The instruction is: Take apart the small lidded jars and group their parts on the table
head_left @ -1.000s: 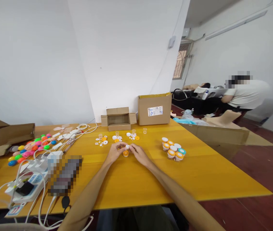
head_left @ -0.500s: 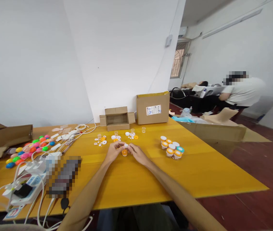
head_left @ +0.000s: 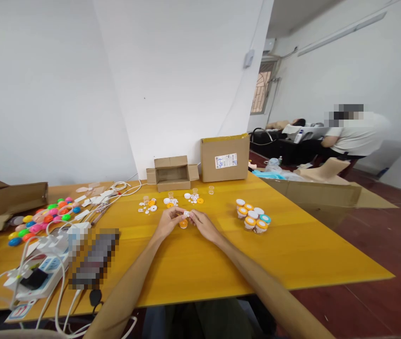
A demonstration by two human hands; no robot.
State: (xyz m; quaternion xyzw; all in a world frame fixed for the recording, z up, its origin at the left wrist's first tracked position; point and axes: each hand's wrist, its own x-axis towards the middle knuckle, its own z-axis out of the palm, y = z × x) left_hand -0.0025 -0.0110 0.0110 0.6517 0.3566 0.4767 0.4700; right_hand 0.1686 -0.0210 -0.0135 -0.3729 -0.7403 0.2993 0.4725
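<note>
Between my two hands is a small white piece with dark holes or spots (head_left: pixel 186 213), pinched at its edges by the fingertips. My left hand (head_left: pixel 168 222) is closed on its left side, and my right hand (head_left: pixel 202 225) grips it from the right. Just below the fingers, an orange round cap (head_left: pixel 183 224) stands on the table. Beyond the hands lie loose groups of small parts: a white disc (head_left: pixel 153 208), an orange ring (head_left: pixel 200 201), a white round cap (head_left: pixel 187 196) and a clear cup (head_left: pixel 210 190).
To the right stands a cluster of clear jars with orange, white and teal lids (head_left: pixel 251 215). An open small carton (head_left: pixel 172 174) and a closed box (head_left: pixel 225 159) sit at the back. Colourful plastic balls (head_left: pixel 37 228), a power strip (head_left: pixel 46 270) and cables occupy the left. A person (head_left: pixel 357 134) sits beyond.
The white piece has turned a little between my fingertips and shifted slightly right. Both hands stay in nearly the same place, and the orange cap has not visibly moved.
</note>
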